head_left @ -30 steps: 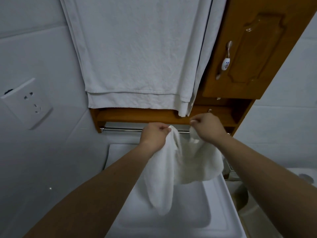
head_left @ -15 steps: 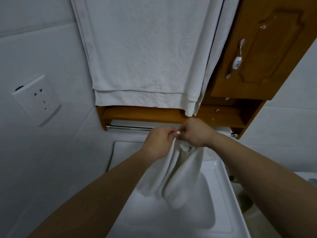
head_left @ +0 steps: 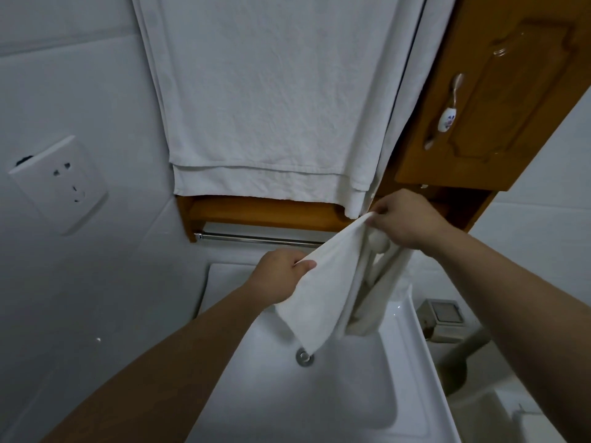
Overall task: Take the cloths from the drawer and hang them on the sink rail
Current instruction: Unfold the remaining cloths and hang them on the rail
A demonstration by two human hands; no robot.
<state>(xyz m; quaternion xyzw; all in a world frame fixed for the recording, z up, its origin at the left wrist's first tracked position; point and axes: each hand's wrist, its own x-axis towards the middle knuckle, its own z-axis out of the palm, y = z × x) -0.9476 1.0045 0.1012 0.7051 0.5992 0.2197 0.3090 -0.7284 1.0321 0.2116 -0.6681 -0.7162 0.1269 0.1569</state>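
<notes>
A small white cloth hangs stretched between both hands above the white sink. My left hand pinches its lower left edge. My right hand grips its upper corner, higher and to the right, close under the wooden shelf. More white cloth droops in folds below my right hand. The chrome sink rail runs under the wooden shelf, just behind and left of the cloth; its right end is hidden by the cloth.
A large white towel hangs down over the shelf front. A wooden cabinet door with a ceramic handle is at upper right. A wall socket sits at left. The drain lies below the cloth. A grey box stands right of the sink.
The hands were together at the rail half a second ago. They have drawn apart, the right hand up and right, the left hand down and left, spreading the cloth between them.
</notes>
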